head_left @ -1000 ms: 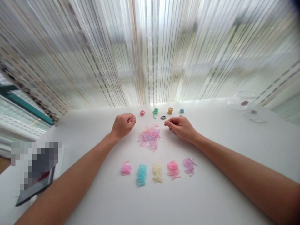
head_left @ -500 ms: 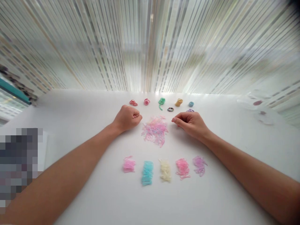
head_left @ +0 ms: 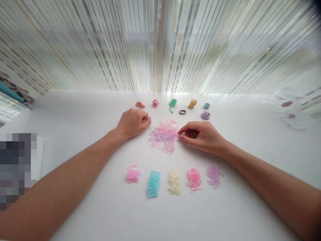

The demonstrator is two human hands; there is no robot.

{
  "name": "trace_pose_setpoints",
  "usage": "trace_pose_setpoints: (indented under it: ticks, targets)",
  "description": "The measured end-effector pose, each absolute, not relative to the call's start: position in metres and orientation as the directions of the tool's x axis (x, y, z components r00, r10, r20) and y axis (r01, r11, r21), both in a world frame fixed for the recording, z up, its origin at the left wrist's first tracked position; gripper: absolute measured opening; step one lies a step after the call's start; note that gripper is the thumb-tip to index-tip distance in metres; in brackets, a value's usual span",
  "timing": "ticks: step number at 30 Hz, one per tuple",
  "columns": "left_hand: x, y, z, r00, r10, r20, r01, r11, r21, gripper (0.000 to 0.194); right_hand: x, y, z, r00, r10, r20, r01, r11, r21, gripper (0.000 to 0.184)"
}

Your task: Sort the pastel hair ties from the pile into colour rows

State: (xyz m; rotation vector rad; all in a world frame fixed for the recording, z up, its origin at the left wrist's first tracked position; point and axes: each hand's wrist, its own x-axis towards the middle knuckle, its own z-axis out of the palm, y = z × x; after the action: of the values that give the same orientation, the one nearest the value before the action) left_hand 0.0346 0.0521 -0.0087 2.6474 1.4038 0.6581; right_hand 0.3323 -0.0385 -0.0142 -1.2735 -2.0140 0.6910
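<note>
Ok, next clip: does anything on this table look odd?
One small thing: the green band bundle has a strand trailing loose toward the person, unlike the tight mustard band bundle.

No text, label, brand, number or sign can be read on the rubber bands (head_left: 164, 136) or the white surface (head_left: 225, 214), and the pixelated patch (head_left: 15, 167) at lower left shows nothing legible.

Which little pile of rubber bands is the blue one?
The turquoise pile, second from the left in the nearest row; the others in that row are pink, cream and lilac.
</note>
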Motion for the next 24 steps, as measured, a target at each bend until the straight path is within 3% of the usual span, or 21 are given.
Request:
trace_pose_setpoints:
  ticks: [24]
  targets:
    - [0.0379,0.0466,-0.0033,0.479,0.84,0.254,0.806,-0.536,0.253,0.042,0.3327,-0.0409,-0.0125,-0.323,0.905,0.276,0.547,0.417,-0.726,0.022]
